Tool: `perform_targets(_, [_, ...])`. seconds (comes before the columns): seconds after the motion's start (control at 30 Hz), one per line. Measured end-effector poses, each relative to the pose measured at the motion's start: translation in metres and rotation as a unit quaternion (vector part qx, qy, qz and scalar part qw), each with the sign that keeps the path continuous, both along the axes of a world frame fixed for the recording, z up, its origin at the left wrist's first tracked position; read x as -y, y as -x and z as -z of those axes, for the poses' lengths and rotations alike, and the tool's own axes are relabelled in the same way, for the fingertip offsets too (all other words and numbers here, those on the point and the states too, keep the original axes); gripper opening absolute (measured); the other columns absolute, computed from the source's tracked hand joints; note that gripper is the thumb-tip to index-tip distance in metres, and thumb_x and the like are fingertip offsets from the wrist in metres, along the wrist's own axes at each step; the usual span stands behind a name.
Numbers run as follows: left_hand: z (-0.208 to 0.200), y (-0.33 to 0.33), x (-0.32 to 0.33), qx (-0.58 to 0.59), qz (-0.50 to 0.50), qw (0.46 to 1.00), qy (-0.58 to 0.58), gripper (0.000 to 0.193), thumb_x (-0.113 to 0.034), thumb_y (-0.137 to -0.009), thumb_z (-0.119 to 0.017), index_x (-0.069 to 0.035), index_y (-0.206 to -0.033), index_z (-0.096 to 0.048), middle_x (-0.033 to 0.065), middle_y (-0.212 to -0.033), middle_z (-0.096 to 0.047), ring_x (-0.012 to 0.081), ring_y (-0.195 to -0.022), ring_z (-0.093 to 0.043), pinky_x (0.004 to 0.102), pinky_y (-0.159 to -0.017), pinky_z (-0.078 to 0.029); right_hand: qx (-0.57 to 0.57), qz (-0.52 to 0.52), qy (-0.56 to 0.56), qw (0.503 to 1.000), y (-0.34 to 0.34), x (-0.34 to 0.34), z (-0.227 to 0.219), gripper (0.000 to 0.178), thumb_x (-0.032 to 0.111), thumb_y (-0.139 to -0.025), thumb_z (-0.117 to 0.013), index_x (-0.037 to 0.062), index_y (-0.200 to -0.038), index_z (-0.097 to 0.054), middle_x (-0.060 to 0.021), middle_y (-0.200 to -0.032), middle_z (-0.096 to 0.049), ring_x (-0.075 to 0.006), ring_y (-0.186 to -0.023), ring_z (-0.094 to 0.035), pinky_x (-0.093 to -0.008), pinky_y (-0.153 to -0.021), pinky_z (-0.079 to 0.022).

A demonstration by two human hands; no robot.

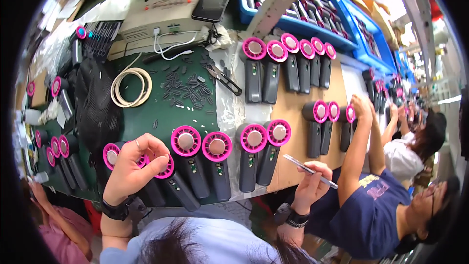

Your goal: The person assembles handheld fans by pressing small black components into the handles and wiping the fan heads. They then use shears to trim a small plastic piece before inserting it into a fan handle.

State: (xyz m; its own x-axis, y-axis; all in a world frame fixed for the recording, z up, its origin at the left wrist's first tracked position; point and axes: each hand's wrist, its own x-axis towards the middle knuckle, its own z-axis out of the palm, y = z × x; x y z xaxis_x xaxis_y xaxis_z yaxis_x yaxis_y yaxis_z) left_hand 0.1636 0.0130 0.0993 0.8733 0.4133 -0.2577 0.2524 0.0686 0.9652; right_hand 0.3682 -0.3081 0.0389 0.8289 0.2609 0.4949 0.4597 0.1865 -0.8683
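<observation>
My left hand [137,168] is curled, thumb and forefinger close together in front of a pink-ringed handheld fan [181,191]. What lies between those fingertips, if anything, I cannot make out. In my right hand [311,188] a slim silver pair of tweezers [305,167] is gripped, its tip pointing up and left toward the fans. Along the near edge of the table stand several more grey handheld fans [216,146] with pink rings, green circuit parts showing in openings on their handles. Small dark plastic pieces [188,89] lie scattered on the green mat [146,120].
A cream tape roll [131,87], black scissors [224,79] and a white cable [171,54] lie farther back. Behind them is a power supply [168,2] bearing a phone [211,3]. Blue crates [303,27] hold fan parts. A co-worker's arm [359,142] reaches in from the right.
</observation>
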Motion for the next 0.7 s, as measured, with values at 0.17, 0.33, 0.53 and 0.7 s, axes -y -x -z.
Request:
perform_targets(0.17, [0.0,0.0,-0.005,0.004,0.027,0.997,-0.067,0.008,-0.004,-0.088,-0.065,-0.002,-0.094,-0.061,0.0001,-0.083,-0.062,0.0063,-0.076,-0.058,0.0224,-0.072,-0.047,0.012,-0.025,-0.007,1.0,-0.001,-0.009,0.006,0.022,0.019,-0.103,-0.048,-0.0006,-0.11,-0.052,-0.0154,-0.097,-0.06,-0.0222,-0.083,-0.062,-0.0331,-0.07,-0.057])
perform_targets(0.33, [-0.004,0.0,-0.008,0.006,0.046,0.998,-0.048,0.009,-0.007,-0.088,-0.067,-0.003,-0.094,-0.062,-0.0015,-0.083,-0.063,0.0049,-0.075,-0.057,0.022,-0.07,-0.046,0.019,-0.027,-0.019,0.999,-0.003,-0.018,0.005,0.024,0.023,-0.104,-0.047,-0.0002,-0.107,-0.053,-0.0153,-0.094,-0.06,-0.0216,-0.079,-0.062,-0.033,-0.069,-0.056])
perform_targets(0.53, [-0.009,0.006,-0.014,0.013,0.088,0.99,-0.106,0.016,-0.008,-0.085,-0.069,-0.002,-0.098,-0.063,0.0017,-0.083,-0.064,0.0092,-0.075,-0.059,0.0243,-0.069,-0.047,0.036,-0.032,0.014,0.999,-0.009,-0.032,-0.012,0.031,0.031,-0.104,-0.046,0.0013,-0.102,-0.053,-0.0151,-0.09,-0.061,-0.021,-0.073,-0.061,-0.0327,-0.067,-0.055])
perform_targets(0.7, [-0.03,0.025,-0.044,0.011,0.103,0.943,-0.317,0.019,-0.007,-0.083,-0.07,0.0,-0.1,-0.063,0.0071,-0.082,-0.065,0.0165,-0.074,-0.062,0.0274,-0.068,-0.049,0.01,-0.025,0.023,0.999,-0.019,-0.02,-0.025,0.034,0.034,-0.105,-0.044,0.0019,-0.102,-0.054,-0.0145,-0.091,-0.061,-0.0209,-0.073,-0.06,-0.0315,-0.064,-0.052])
